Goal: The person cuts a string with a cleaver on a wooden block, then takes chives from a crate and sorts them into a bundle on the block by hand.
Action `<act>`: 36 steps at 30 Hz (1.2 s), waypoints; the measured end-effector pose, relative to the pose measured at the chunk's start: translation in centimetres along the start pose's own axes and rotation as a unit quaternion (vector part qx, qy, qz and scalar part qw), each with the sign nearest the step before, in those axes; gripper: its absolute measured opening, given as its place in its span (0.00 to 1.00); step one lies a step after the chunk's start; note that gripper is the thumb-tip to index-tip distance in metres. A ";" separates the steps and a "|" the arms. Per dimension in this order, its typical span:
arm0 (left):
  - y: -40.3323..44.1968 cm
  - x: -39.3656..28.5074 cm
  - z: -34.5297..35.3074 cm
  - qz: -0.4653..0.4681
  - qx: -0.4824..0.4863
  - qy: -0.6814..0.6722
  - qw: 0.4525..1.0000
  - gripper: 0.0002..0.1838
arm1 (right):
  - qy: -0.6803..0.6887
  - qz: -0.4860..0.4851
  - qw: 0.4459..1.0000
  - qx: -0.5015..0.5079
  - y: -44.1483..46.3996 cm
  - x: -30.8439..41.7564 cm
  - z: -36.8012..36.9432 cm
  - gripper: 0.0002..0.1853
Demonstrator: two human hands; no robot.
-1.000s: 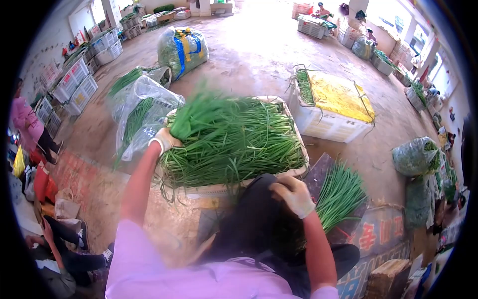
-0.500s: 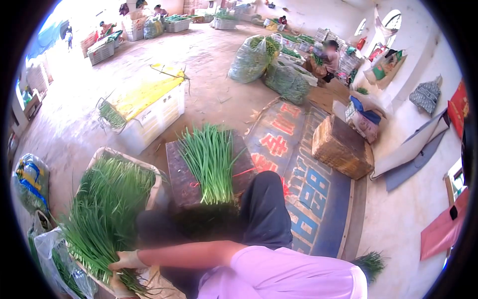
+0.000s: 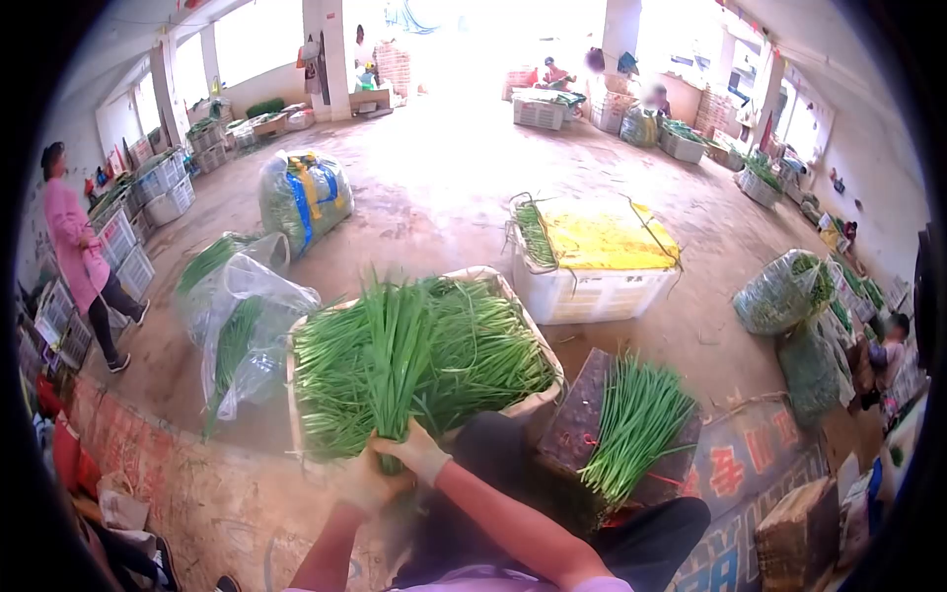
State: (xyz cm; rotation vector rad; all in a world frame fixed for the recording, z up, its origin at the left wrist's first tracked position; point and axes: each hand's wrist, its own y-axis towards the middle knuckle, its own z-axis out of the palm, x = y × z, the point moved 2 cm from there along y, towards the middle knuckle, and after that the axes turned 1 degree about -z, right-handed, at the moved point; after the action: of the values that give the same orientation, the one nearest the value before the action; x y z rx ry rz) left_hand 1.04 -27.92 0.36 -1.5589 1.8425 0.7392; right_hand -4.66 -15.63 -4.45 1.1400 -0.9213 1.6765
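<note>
A bunch of long green chives (image 3: 393, 345) stands upright with the leaf tips pointing away from me. My right hand (image 3: 417, 456), in a pale glove, is closed round its lower stems. Beside and just below it, my left hand (image 3: 373, 481), gloved too and a little blurred, also closes on the stem end. Behind the bunch, a pale-rimmed crate (image 3: 548, 347) is heaped with loose chives (image 3: 483, 340). To the right, a larger pile of chives (image 3: 636, 419) lies on a dark board (image 3: 572, 409), with red string (image 3: 590, 439) showing near it.
A white crate under a yellow cover (image 3: 612, 237) stands ahead. Left of my crate are a clear plastic bag (image 3: 252, 316) and a stuffed bag with blue straps (image 3: 304, 202). A person in pink (image 3: 74, 237) walks at far left. More filled bags (image 3: 779, 291) sit at right.
My view has swung left. The hand that was down in the crate's chives has come up, and both hands now hold a bunch upright over the crate's near edge.
</note>
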 end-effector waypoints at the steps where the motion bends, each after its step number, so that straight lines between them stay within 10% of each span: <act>1: -0.2 -0.5 -0.4 -0.013 -0.002 0.020 1.000 0.45 | -0.008 -0.020 1.000 -0.014 0.2 0.3 0.0 0.20; 15: 1.0 1.7 -6.8 -0.059 -0.108 -0.435 0.892 0.33 | 0.276 0.016 0.960 0.050 -1.7 8.5 -4.0 0.21; 28: 9.1 -9.7 -3.3 0.101 0.301 -0.604 0.731 0.69 | 0.136 0.019 0.968 0.209 -5.8 11.5 -4.3 0.27; 36: 10.7 -15.6 -0.4 0.132 0.299 -0.600 0.730 0.59 | 0.084 0.028 0.962 0.258 -11.9 16.1 -8.4 0.32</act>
State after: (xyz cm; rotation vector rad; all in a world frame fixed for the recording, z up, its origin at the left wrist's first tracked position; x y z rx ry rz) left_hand -7.61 -16.43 12.67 -0.1705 1.0520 0.8413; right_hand 1.00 0.08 9.40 1.2844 -0.4166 2.0950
